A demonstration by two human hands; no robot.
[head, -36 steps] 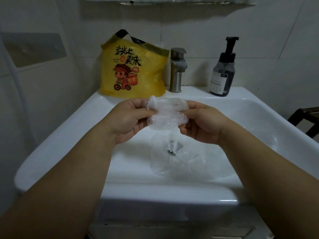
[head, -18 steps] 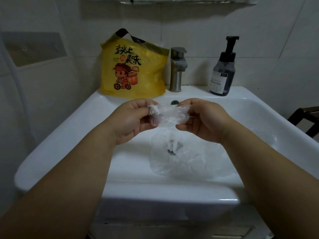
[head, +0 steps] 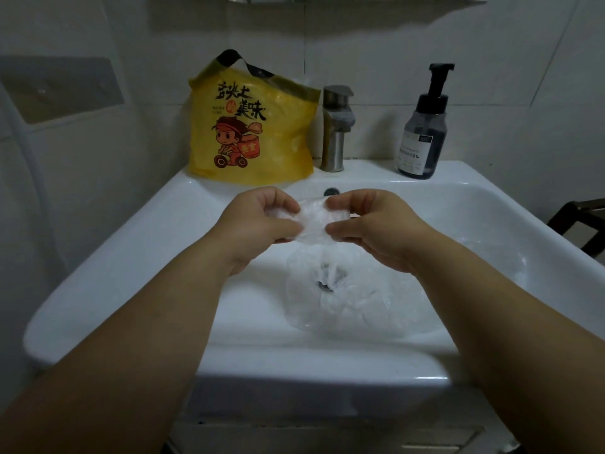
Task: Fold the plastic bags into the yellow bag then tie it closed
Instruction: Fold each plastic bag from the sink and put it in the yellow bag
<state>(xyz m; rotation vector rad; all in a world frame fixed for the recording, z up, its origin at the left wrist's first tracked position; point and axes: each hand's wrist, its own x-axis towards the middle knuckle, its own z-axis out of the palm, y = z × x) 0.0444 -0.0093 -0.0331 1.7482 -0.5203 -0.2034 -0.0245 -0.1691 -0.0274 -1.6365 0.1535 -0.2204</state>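
The room is dim and greyish, lit softly from above, with faint glints on the sink (head: 429, 377), dark shadow under it, slight blur, and wide-angle bending at the edges.

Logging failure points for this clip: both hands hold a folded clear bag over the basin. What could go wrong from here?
1. The folded clear bag is only pinched between the left hand and right hand; it may spring open or drop into the sink.
2. The yellow bag stands upright beside the faucet; pushing the fold in could topple it.
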